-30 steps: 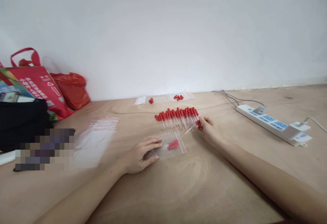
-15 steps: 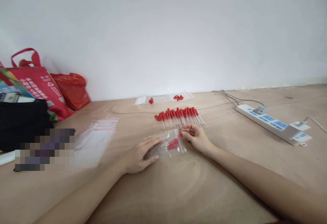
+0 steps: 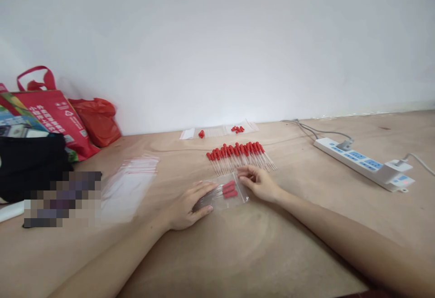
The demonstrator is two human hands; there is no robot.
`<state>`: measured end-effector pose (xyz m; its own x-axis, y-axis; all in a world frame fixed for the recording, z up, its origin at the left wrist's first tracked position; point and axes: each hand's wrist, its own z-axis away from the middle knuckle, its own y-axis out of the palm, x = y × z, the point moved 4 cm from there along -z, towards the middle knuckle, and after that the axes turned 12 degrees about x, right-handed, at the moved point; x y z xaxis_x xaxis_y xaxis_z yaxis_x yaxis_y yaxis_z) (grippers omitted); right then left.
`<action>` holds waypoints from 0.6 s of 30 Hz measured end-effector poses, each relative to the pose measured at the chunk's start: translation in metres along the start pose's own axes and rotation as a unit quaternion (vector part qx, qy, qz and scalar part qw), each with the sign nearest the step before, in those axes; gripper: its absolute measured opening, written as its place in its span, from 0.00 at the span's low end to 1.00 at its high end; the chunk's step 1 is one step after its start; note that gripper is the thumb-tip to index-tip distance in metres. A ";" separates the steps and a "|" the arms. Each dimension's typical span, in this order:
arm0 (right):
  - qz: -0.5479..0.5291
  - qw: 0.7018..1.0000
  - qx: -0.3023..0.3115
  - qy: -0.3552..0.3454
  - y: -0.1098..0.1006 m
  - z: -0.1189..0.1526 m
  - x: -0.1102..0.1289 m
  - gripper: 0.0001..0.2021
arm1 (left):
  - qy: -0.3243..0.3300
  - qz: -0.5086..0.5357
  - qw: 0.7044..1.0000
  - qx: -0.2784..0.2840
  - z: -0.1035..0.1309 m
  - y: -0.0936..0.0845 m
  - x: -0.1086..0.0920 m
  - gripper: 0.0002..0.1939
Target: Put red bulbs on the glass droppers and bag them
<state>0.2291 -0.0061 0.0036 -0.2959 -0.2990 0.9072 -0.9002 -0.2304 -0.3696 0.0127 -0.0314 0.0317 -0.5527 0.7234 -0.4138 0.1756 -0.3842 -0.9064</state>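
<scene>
A clear zip bag [image 3: 217, 203] lies flat on the table with three droppers [image 3: 229, 189] inside, their red bulbs towards its right end. My left hand [image 3: 190, 205] rests over the bag's left end, thumb and fingers spread. At the right end, by the bag's mouth, is my right hand [image 3: 260, 183]; its thumb and fingers are slightly parted, with nothing visible between them. Just beyond the bag, a row of red-bulbed droppers [image 3: 236, 150] lies side by side, tips pointing towards me.
Flat zip bags [image 3: 131, 189] are stacked at left. Near the wall, loose red bulbs [image 3: 238, 129] lie on clear plastic. A power strip [image 3: 360, 162] with cables occupies the right side. Red shopping bag [image 3: 57, 112], red plastic bag [image 3: 97, 121] and black cloth [image 3: 32, 166] stand at far left.
A dropper held in my right hand at the bag's mouth now lies inside beside the other two. My right fingers have let go of it; my left hand has stayed put.
</scene>
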 end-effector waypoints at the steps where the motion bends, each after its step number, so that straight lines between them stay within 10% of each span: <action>1: 0.060 0.998 -0.037 -0.006 -0.011 -0.005 0.001 0.13 | 0.001 -0.001 1.000 0.002 0.000 0.000 0.000 0.25; 9: 0.409 0.890 -0.184 0.081 -0.068 -0.072 -0.012 0.16 | 0.012 -0.019 0.999 0.027 -0.001 0.002 0.002 0.23; 18: 0.374 0.909 -0.165 0.082 -0.061 -0.090 -0.021 0.11 | 0.015 -0.024 0.999 0.031 0.000 0.002 0.000 0.21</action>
<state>0.2617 0.0974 0.0257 -0.8840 -0.1082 0.4549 -0.4662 0.2793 -0.8395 0.0131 -0.0323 0.0301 -0.5344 0.7587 -0.3727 0.0974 -0.3827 -0.9187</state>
